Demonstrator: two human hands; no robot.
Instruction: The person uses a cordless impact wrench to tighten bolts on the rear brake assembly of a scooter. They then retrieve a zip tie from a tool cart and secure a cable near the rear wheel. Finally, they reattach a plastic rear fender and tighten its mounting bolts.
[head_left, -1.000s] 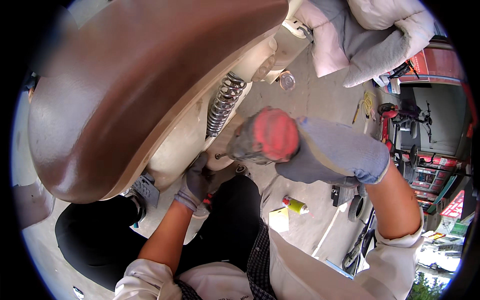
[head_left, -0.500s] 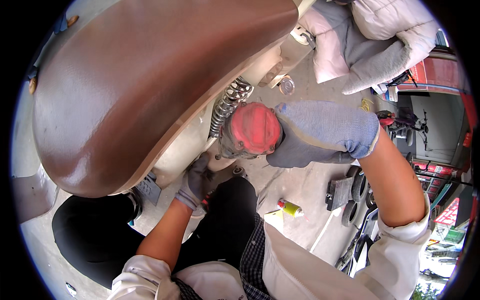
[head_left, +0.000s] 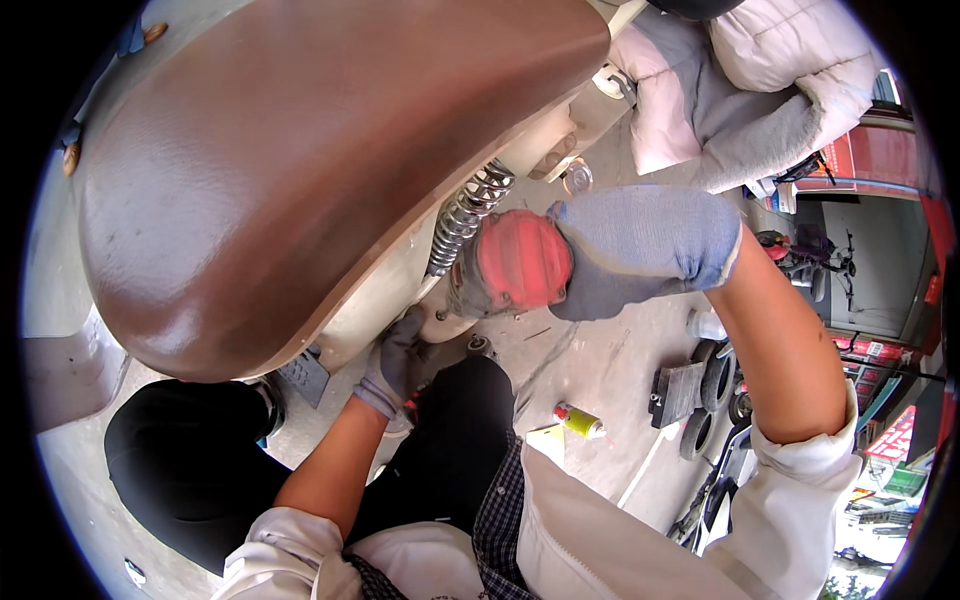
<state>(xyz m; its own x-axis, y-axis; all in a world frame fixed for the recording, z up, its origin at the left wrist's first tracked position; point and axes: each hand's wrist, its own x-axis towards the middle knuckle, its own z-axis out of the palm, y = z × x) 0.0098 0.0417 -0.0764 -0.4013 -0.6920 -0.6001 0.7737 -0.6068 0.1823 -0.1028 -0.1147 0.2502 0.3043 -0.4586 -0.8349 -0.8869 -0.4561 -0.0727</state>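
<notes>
My right hand (head_left: 645,240), in a blue-grey work glove, is closed round the grip of a red and dark grey impact wrench (head_left: 525,260). The tool's front end points in under the side of a scooter, next to a chrome coil-spring shock absorber (head_left: 470,217). Its tip is hidden. Lower down, my left hand (head_left: 398,358), gloved in grey, reaches in beside the scooter's cream side panel (head_left: 372,305). Its fingers are mostly hidden there, so I cannot see what they touch. Above both hands spreads the scooter's long brown seat (head_left: 330,150).
A yellow-green spray can (head_left: 580,420) lies on the concrete floor by my knee. Farther right are a dark battery-like box (head_left: 675,393) and several tires (head_left: 698,430). A padded pink-grey cover (head_left: 790,80) hangs over the scooter's front. Someone's foot (head_left: 72,158) shows at the far left.
The view has shifted slightly, so the seat and wrench appear a little farther right. The wrench's red end looks more blurred now. Both hands keep about the same places on the scooter.
</notes>
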